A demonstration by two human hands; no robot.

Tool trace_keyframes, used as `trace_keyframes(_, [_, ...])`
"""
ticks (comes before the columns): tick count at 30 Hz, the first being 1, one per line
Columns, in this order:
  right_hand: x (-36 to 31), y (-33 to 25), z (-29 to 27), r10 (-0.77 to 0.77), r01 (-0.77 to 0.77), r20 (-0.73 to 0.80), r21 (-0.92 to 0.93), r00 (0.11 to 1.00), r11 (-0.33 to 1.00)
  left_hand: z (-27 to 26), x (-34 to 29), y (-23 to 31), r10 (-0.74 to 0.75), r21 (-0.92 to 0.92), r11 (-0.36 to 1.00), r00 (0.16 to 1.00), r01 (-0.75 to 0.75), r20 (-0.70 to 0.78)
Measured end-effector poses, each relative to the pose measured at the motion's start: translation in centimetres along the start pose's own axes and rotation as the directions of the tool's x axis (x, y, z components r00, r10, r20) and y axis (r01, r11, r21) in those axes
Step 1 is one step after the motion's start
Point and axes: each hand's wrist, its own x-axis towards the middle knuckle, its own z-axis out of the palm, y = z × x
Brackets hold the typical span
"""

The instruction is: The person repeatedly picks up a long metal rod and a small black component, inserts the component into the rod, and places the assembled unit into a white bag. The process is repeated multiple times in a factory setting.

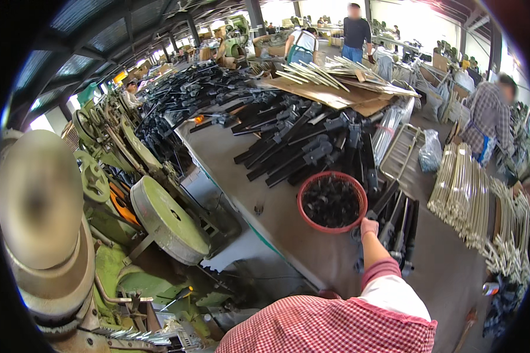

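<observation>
A round red plastic basket (305, 219), filled with small black parts (331, 202), rests on the table (241, 182). My right hand (369, 227) is closed at the basket's near right rim, with the fingertips partly hidden. Just beyond that hand lie black tube assemblies (401, 226) with grey and black fittings, side by side. My left hand does not show.
Black tube assemblies (288, 141) pile up across the table, with cardboard and pale strips (321, 73) behind. Green machines (171, 217) line the left. Bundled metal tubes (459, 188) and a wire frame (401, 153) are on the right. Other people work farther off.
</observation>
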Motion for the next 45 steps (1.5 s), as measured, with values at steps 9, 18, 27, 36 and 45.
trace_keyframes(9, [2.6,2.0,-1.7,0.059,-0.099,0.159,0.260,0.986,0.960,10.7,9.9,15.4,0.154,0.225,0.930,0.866,-0.290,0.476])
trace_keyframes(18, [-7.9,2.4,-7.7,-0.379,0.170,0.145,0.712,0.914,0.682,20.6,8.4,33.4,0.264,-0.160,0.952,0.434,-0.262,0.861])
trace_keyframes(27, [-19.5,-0.6,1.2,-0.607,-0.039,0.791,0.611,0.079,0.791,17.2,8.2,39.0,0.484,-0.613,0.790,0.605,0.008,0.632])
trace_keyframes(36, [-14.5,-7.6,24.0,-0.838,0.999,0.544,0.005,0.038,0.048,2.6,6.3,28.0,0.250,-0.823,0.553,0.917,0.129,0.311])
trace_keyframes(45, [-14.0,-5.2,32.5,-0.736,0.961,0.674,-0.239,0.063,-0.137,-3.0,0.8,23.7,0.049,-0.865,0.501,0.997,0.033,0.066])
